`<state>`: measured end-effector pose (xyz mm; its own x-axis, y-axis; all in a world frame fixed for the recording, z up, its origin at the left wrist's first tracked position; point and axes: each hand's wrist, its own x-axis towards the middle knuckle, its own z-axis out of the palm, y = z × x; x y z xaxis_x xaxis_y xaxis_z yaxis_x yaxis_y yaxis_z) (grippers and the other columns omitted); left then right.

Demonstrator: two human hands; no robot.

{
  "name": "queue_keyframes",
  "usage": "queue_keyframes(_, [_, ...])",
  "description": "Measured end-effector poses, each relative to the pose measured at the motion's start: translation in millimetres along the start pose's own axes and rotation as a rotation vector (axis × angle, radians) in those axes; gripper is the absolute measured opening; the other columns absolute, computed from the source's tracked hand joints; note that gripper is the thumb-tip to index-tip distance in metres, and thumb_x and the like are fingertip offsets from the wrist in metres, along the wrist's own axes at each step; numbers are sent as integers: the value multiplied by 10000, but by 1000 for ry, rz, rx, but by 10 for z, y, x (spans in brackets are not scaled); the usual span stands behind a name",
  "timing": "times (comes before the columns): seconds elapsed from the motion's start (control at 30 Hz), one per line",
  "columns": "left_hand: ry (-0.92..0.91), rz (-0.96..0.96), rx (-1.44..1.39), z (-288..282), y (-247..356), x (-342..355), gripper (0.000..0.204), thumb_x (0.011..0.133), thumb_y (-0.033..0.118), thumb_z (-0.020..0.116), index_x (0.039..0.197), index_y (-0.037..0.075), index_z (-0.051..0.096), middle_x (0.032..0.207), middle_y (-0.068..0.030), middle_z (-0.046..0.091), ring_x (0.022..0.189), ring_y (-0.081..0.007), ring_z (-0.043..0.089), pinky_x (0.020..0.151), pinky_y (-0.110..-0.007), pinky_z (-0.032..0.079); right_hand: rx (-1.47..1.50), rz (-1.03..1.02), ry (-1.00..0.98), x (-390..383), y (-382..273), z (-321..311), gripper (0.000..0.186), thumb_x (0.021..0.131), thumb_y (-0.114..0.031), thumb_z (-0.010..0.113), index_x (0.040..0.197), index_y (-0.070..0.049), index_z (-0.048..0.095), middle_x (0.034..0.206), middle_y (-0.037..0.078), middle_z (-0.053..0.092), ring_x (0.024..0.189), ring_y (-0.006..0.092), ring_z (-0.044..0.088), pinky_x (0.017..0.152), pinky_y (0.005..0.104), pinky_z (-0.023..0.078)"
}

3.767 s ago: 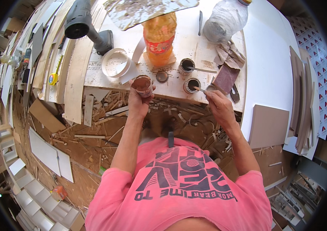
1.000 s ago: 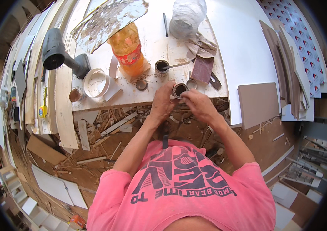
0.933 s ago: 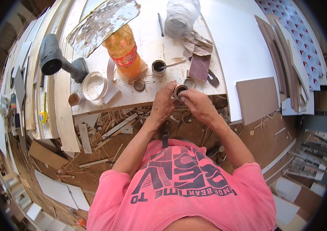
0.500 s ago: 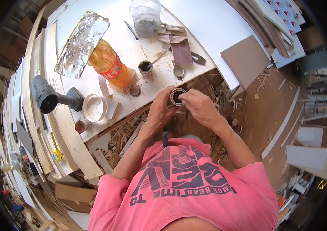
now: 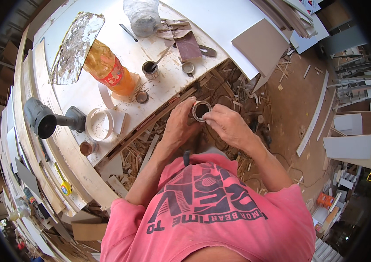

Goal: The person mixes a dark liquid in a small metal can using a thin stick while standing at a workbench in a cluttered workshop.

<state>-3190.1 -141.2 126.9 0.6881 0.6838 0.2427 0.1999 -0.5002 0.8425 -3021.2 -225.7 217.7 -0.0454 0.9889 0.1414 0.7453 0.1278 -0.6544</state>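
My left hand (image 5: 177, 124) wraps round a small jar (image 5: 201, 111) with dark contents, held off the table edge. My right hand (image 5: 227, 124) is closed at its rim; whatever the fingers pinch is hidden. On the white worktable (image 5: 70, 94) stand another dark jar (image 5: 150, 71) with a stick in it, a pot of brown stuff (image 5: 87, 149), two lids (image 5: 142, 97) (image 5: 187, 67), a white ring-shaped piece (image 5: 96, 124) and an orange-filled plastic bottle (image 5: 120, 81) beside a smeared board (image 5: 72, 46). A maroon sheet (image 5: 187, 46) lies near the back right.
A grey power tool (image 5: 46, 122) and yellow tape measure (image 5: 65, 187) lie leftward, among long wooden strips (image 5: 39, 153). A wrapped bundle (image 5: 144, 19) sits at the back, brown panels (image 5: 259, 46) upper right. Offcuts and loose strips (image 5: 146, 153) litter the floor below.
The brown pot moved from my left hand to the table. My left hand took up a dark jar from the table, and my right moved to its rim. The view has turned rightward.
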Motion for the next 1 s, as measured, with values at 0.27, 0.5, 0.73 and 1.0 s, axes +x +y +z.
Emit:
queue_keyframes(0.27, [-24,-85,-56,236,342,115,663,720,134,767,1303,45,464,1246,-168,563,1167,-334,531,986,-402,427,24,-67,0,-227,162,-298,131,855,-48,566,963,6,617,854,155,565,855,339,570,760,415,473])
queue_keyframes(0.5, [-31,-107,-30,623,751,292,656,717,147,775,1289,45,471,1212,-170,572,1142,-336,535,963,-400,438,-12,-163,-47,-487,501,-731,151,846,-40,564,976,11,623,856,148,569,840,328,563,750,416,472])
queue_keyframes(0.73, [-53,-60,55,974,1022,471,651,718,164,776,1281,44,473,1227,-169,564,1162,-332,525,980,-399,428,-80,-194,24,-699,816,-1131,146,835,-13,542,948,4,633,840,147,560,833,326,562,748,410,472])
queue_keyframes(1.0, [-109,-79,19,1252,1291,625,635,739,169,765,1290,45,475,1244,-156,558,1173,-312,524,986,-386,431,-83,-161,39,-1005,1002,-1420,140,839,-21,546,955,-9,623,862,139,578,859,324,571,775,402,477])
